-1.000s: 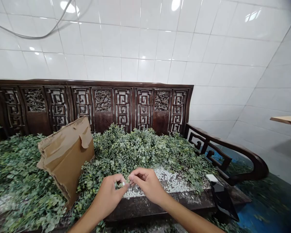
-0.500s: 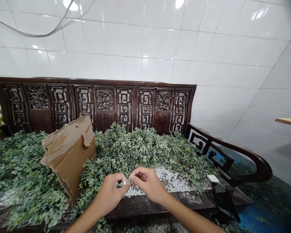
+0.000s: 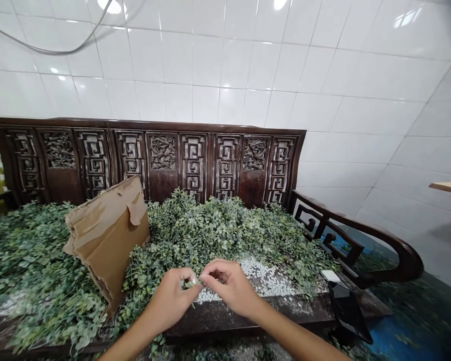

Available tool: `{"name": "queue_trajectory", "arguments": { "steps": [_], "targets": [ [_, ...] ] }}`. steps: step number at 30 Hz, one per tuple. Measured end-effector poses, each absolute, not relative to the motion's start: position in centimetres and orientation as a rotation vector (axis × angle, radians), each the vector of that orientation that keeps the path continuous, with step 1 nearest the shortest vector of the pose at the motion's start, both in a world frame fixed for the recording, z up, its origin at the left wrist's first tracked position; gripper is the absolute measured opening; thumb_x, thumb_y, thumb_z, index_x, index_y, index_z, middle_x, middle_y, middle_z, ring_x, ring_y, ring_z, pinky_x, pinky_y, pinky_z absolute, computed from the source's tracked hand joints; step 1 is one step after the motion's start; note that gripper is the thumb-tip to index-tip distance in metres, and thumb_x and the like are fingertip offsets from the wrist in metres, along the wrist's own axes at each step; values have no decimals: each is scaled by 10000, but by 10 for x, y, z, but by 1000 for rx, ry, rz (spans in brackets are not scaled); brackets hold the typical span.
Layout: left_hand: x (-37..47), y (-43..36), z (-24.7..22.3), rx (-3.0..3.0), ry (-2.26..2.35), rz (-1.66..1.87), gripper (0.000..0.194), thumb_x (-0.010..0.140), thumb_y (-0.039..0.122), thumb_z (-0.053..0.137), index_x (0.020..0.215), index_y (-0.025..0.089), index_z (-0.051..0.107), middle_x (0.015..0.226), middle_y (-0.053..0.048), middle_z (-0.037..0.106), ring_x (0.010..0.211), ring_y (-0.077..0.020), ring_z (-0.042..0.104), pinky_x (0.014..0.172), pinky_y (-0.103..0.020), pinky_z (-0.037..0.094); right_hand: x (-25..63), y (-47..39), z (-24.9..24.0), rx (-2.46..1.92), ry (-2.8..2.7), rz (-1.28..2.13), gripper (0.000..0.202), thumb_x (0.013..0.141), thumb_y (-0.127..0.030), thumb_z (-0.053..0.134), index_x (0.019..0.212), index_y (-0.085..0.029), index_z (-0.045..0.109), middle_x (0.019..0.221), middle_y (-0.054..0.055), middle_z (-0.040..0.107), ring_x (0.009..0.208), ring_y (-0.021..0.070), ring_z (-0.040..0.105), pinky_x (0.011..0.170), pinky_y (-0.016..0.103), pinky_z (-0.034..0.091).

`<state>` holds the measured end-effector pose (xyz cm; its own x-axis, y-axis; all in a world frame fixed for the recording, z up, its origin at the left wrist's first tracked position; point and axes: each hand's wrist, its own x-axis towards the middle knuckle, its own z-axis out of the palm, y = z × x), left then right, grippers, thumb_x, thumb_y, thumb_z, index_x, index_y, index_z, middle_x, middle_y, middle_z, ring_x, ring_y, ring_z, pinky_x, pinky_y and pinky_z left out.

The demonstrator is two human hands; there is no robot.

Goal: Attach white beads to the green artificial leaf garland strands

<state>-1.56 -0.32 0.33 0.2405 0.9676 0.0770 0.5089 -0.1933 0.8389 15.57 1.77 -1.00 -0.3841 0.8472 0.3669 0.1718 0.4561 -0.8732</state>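
My left hand (image 3: 176, 295) is closed in a pinch, thumb against forefinger. A bit of green sprig with a small white piece (image 3: 194, 283) shows between those fingers. Close beside it, my right hand (image 3: 229, 287) pinches too, its fingertips almost meeting the left ones. What the right fingertips grip is too small to make out. Under and behind both hands spreads a heap of artificial green leaf sprigs (image 3: 214, 228). Many small white pieces (image 3: 268, 278) lie scattered on the dark wooden bench seat (image 3: 210, 318), just right of my right hand.
A torn cardboard sheet (image 3: 108, 240) stands upright among the leaves on the left. The carved bench back (image 3: 165, 183) runs along a white tiled wall (image 3: 210, 65). At right are the curved armrest (image 3: 391, 250), a black phone-like object (image 3: 348, 311) and a small white block (image 3: 329, 276).
Both hands keep nearly the same place and pinch, with only slight finger movement. The view has shifted very slightly.
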Motion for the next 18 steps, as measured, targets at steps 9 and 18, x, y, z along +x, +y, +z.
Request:
{"name": "queue_trajectory", "arguments": {
  "steps": [9,18],
  "targets": [
    [-14,-1,-1,1805,1336,815,261,727,376,477,557,214,364,553,60,299,572,-128,331,550,-253,217,158,17,-14,-839,-1889,871,143,860,-223,610,776,-174,715,762,38,685,720,157,612,649,250,453],
    [-15,0,-5,1873,1354,811,261,750,374,469,564,205,398,562,55,325,592,-135,353,566,-253,240,158,19,-20,-825,-1937,811,149,874,-227,602,792,-182,719,771,34,695,729,155,623,660,250,456]
  ]
}}
